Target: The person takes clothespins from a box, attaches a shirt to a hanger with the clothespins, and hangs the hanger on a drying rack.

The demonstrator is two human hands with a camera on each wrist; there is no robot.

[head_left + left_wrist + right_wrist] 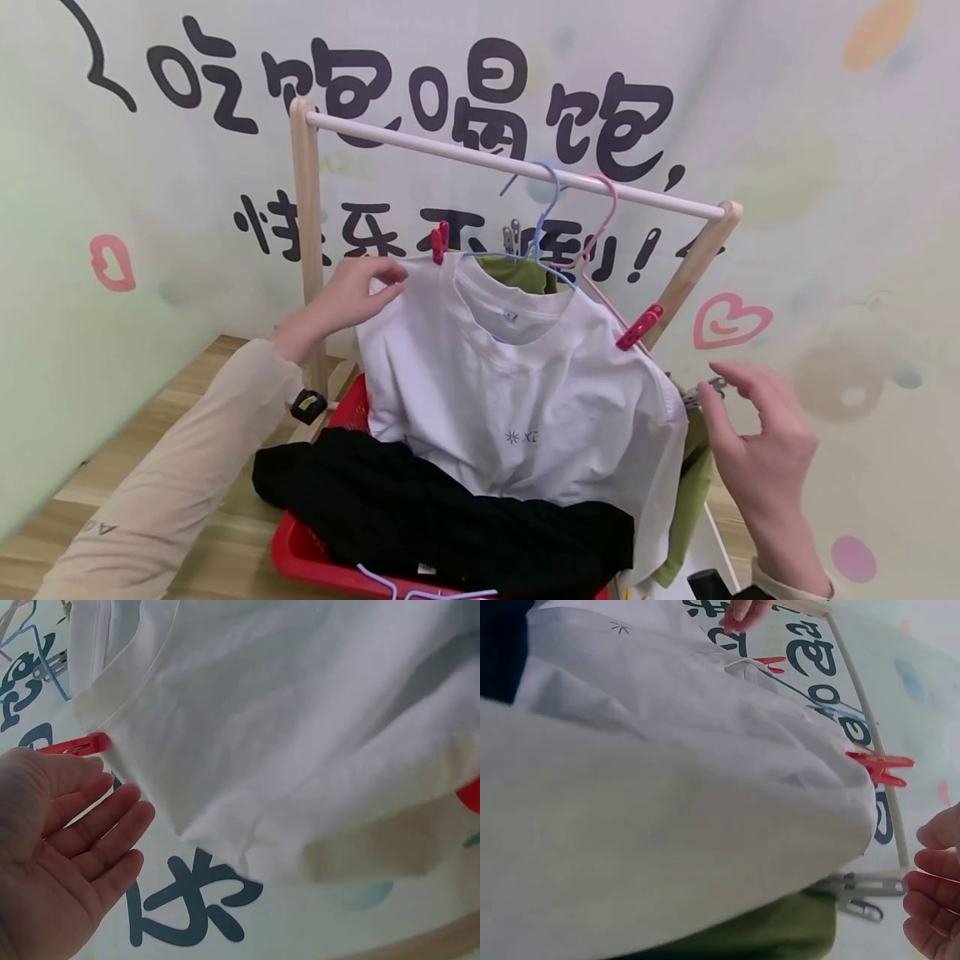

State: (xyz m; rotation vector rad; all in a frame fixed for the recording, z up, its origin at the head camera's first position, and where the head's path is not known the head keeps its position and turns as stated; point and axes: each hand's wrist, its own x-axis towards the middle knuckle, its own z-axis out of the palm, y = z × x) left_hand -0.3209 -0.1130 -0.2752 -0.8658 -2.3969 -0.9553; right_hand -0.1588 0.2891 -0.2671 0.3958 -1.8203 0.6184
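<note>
A white shirt [487,392] hangs on a blue hanger [558,200], with a red clothespin [439,244] at one shoulder and another red clothespin [641,327] at the other. My left hand [358,290] is beside the shirt's left shoulder, fingers loosely bent and holding nothing; the left wrist view shows its palm near the red clothespin [79,745]. Out past the right shoulder, my right hand [768,437] is raised with thumb and fingers apart. Near its fingertips, a grey clothespin [862,889] sits on a green garment [780,934] behind the shirt.
A wooden rack with a white rod [450,152] carries the blue hanger and a pink hanger [600,225]. Below, black clothing [450,508] lies over a red basket [288,546], with a lilac hanger [450,595] at the front. The wooden tabletop [232,533] extends left.
</note>
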